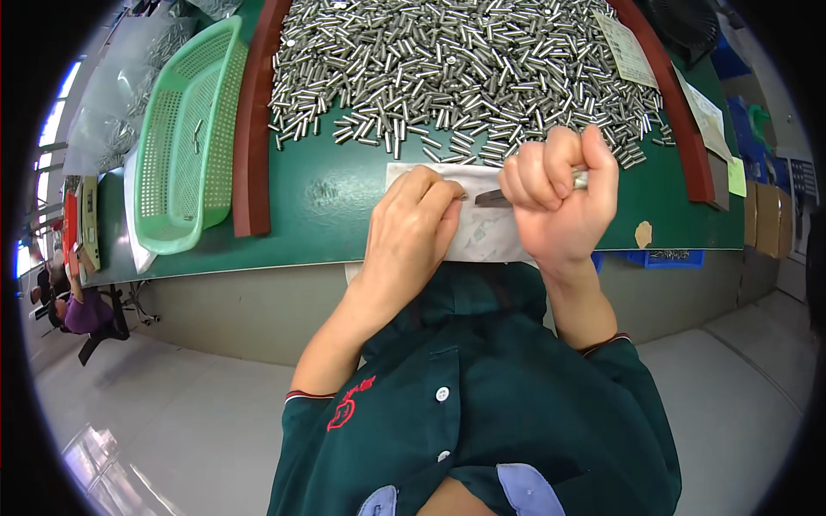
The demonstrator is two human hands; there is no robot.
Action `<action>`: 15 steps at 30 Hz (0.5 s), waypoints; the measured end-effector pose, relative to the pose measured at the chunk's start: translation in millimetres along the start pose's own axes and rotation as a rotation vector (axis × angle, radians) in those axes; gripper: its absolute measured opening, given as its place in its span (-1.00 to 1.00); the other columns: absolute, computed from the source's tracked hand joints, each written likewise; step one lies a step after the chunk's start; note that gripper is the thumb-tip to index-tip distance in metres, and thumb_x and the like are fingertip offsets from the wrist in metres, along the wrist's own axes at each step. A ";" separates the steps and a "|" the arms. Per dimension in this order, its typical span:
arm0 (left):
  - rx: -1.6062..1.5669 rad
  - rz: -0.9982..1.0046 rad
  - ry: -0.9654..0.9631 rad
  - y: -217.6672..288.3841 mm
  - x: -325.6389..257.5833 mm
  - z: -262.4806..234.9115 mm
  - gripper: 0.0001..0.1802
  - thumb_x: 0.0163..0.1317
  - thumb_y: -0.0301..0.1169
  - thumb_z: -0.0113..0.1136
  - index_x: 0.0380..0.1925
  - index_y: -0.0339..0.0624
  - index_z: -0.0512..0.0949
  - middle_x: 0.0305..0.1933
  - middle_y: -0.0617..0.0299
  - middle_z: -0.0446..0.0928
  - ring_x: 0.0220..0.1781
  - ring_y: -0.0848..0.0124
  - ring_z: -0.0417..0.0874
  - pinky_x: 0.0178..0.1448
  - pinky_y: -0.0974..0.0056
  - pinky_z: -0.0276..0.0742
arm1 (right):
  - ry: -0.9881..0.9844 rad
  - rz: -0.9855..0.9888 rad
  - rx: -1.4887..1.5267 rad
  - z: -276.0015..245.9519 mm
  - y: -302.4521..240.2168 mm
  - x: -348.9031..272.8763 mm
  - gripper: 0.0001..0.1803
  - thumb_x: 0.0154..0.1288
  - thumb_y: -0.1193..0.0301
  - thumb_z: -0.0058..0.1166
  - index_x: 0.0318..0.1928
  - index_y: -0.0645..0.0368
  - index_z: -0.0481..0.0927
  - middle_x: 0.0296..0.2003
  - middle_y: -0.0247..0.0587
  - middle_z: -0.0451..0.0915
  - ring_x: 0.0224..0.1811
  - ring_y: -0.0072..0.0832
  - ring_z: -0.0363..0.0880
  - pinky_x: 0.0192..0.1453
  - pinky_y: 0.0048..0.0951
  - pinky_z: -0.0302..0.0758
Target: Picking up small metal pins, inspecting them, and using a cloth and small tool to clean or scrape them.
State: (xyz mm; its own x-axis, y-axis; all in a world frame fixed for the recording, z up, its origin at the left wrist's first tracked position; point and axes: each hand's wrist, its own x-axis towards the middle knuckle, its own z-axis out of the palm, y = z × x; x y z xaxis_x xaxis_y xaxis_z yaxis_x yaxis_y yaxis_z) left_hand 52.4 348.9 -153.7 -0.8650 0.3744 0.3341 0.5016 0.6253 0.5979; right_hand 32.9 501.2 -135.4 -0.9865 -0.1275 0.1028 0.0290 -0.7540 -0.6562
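Small metal pin (465,197), or at least that's what the tiny shiny end looks like, sits at the fingertips of the left hand (411,219); most of it is hidden. Thumb and index finger are pinching it, with the other fingers bent and bunched close together. The right hand (564,202) is balled up, palm side showing, fingers curled tight around a knife-like tool (492,199). Its dark blade points left, tip just beside the pin; can't tell if they touch. All this is over a white cloth (482,241) near the front edge of a green tabletop (331,232). Past that there's a huge loose pile of pins (456,77), penned in by a left red-brown rail (253,155) and a right red-brown rail (680,112). A paper slip (626,52) lies on the pile's right side. Outside the left rail: a green plastic basket (220,138), a few pins inside.
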 end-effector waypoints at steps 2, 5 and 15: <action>-0.037 0.001 0.027 0.8 0.7 2.1 -0.87 -0.13 -0.64 0.13 -0.49 -0.29 0.47 -0.52 0.11 0.35 -0.47 0.18 0.43 -0.39 0.20 0.36 | 0.001 0.001 0.002 -3.0 3.0 0.6 -0.48 0.33 0.12 -0.60 -0.77 0.01 0.06 -0.89 -0.49 0.02 -0.80 -0.66 -0.21 -0.68 -0.56 -0.14; 0.008 -0.024 0.029 1.4 2.3 3.3 -0.89 -0.15 -0.63 0.17 -0.52 -0.27 0.53 -0.51 0.17 0.42 -0.50 0.25 0.48 -0.43 0.27 0.38 | -0.104 -0.018 0.045 -9.3 6.5 3.9 -0.45 0.33 0.12 -0.56 -0.79 0.05 0.05 -0.88 -0.48 -0.01 -0.81 -0.69 -0.17 -0.70 -0.58 -0.14; -0.029 -0.058 0.019 5.1 4.8 5.5 -0.87 -0.15 -0.65 0.14 -0.51 -0.30 0.52 -0.52 0.12 0.38 -0.47 0.20 0.46 -0.41 0.22 0.38 | -0.138 0.030 0.025 -13.1 6.2 9.0 -0.45 0.35 0.12 -0.64 -0.79 0.02 0.05 -0.90 -0.53 -0.01 -0.81 -0.69 -0.23 -0.70 -0.58 -0.17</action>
State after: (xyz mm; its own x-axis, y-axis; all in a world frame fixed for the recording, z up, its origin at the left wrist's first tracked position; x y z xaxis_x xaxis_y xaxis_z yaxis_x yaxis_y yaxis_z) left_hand 50.9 357.6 -153.0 -0.8928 0.3251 0.3118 0.4502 0.6252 0.6375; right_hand 22.1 503.8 -148.3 -0.9536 -0.2365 0.1866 0.0638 -0.7640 -0.6421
